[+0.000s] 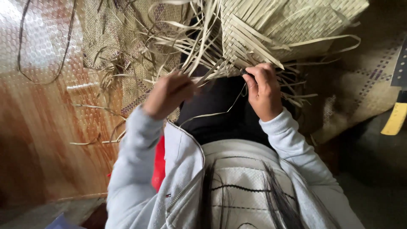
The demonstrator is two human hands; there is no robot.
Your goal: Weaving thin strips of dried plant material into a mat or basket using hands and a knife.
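Right hand (pixel 263 90): fingers curled narrow, pinching loose straw strips (pixel 203 51) at the unfinished edge of the woven mat (pixel 288 21), just above the fingertips. Left hand (pixel 167 94): fingers closed around strips; one thin strip (pixel 212 113) trails between both hands.

Tan checker-woven mat (pixel 292 21), seemingly yellow handle (pixel 395 119).

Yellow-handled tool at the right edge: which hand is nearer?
Right. The right hand grips strips at the woven mat's edge, on the side of the yellow-handled tool. The left hand sits further left, across the black lap from it.
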